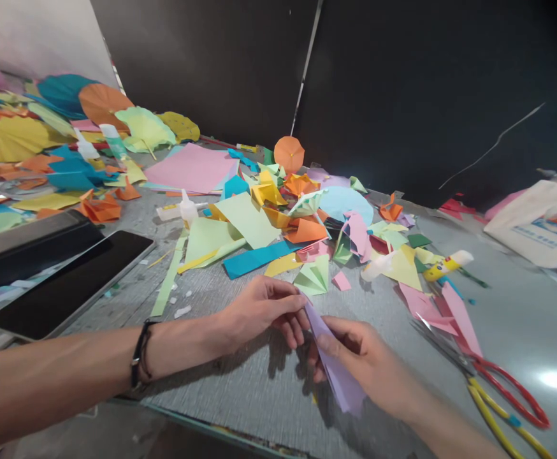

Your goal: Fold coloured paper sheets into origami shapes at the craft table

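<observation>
Between my two hands is a folded piece of purple paper [338, 376], narrow at its upper end and wider toward the bottom. My left hand [271, 309] pinches the narrow tip between thumb and fingers. Lower down, my right hand [355, 347] grips the paper's side, its thumb on top and the other fingers partly hidden underneath. The paper is held just above the grey table [202, 382]. Just beyond my hands lie a pleated light green paper [313, 275] and a small pink paper square [341, 280].
Scissors [474, 370] with red and yellow handles lie at the right, near a glue stick [448, 264]. A black phone [72, 280] rests at the left. Heaped coloured paper, a glue bottle [187, 207] and pink sheets [192, 167] spread behind. A white bag [541, 223] stands far right.
</observation>
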Motion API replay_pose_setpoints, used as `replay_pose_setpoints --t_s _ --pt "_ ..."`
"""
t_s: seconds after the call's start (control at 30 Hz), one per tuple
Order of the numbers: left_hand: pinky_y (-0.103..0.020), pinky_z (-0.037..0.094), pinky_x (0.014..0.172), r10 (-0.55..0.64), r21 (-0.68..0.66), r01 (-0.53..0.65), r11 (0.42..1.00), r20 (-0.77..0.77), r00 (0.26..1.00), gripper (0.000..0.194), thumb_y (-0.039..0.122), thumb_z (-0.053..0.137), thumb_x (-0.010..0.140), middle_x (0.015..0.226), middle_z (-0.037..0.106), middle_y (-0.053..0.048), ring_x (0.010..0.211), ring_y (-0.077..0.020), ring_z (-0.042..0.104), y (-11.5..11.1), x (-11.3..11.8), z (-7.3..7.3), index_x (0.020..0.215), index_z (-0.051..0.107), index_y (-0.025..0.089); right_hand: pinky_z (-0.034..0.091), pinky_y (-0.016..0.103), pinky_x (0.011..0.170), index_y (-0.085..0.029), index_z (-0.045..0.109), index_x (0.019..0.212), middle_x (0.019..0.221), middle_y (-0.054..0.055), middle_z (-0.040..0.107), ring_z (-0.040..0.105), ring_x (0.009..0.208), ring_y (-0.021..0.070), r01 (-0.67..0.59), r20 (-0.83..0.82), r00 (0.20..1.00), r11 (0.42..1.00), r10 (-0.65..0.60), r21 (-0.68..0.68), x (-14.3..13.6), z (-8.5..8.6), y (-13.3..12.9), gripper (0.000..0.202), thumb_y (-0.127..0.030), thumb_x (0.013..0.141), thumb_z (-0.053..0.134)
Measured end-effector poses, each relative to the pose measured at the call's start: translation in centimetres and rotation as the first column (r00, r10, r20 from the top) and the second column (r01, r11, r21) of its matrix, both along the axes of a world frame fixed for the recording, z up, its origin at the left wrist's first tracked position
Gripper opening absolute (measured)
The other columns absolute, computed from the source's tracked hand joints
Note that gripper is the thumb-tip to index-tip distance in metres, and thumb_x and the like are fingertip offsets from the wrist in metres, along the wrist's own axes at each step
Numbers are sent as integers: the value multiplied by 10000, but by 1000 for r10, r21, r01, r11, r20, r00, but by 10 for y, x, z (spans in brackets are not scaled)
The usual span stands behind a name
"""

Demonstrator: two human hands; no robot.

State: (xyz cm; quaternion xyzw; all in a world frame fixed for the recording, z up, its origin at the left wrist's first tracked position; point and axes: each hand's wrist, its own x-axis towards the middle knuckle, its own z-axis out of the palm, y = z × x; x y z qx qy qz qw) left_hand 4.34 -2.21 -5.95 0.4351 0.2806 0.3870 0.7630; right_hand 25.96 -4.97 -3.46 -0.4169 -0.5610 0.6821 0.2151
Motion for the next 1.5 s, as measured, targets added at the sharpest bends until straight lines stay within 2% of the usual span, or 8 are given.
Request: replay_pose_setpoints --t_s 0.2,0.5,0.67,0.9,1.1,1.33,1.5 --pt "-205 591 519 -15 -7 15 1000 -9 1000 368 429 811 869 721 743 -99 569 -146 712 1 0 -1 775 754 77 615 328 766 -176 696 1006 879 33 739 755 738 171 2 -52 999 991 -9 -136 -2 1 0 452 -618 912 722" --pt "-243 642 670 -35 -32 35 999 -1 999 375 452 823 866 796 782 -116 649 -159 758 -2 0 0 856 765 81 532 242 627 -172 630 990 805 -1 663 675 654 121 16 13 1000 999 -15 -37 -2 -1 -4 474 -643 951 659" --pt "-258 641 636 -33 -5 33 999 -7 999 394 468 826 856 774 770 -107 620 -163 748 -1 -1 2 835 749 82 522 250 646 -176 641 983 792 -11 617 664 668 126 -12 11 1000 1000 12 -1 -2 4 -2 471 -647 963 637" --pt "-231 608 546 -51 -47 48 998 -63 997 414 467 804 879 686 758 -116 571 -166 734 -1 0 2 768 741 73 508 249 651 -173 632 977 792 -12 601 646 669 121 -60 42 997 998 59 14 -2 4 -4 448 -621 986 616" --pt "-238 619 584 -61 -33 59 998 -60 996 419 473 820 860 730 775 -138 604 -170 749 -3 1 0 783 771 64 512 239 561 -191 562 953 773 -18 622 661 582 119 -85 48 995 996 86 -30 -2 -1 -2 487 -675 960 611" --pt "-239 622 591 -62 -33 61 998 -45 997 391 446 817 867 728 773 -130 605 -168 748 -5 0 1 776 766 69 544 280 634 -196 545 971 765 -17 611 639 623 130 -127 77 990 990 122 67 -3 5 -5 450 -642 1026 518" --pt "-225 622 589 -42 -11 42 999 -12 999 379 431 812 881 733 772 -123 607 -165 752 -7 1 2 788 762 67 536 277 636 -195 537 976 779 -24 587 629 624 123 -117 57 992 992 114 56 -4 6 -8 441 -631 1034 511"
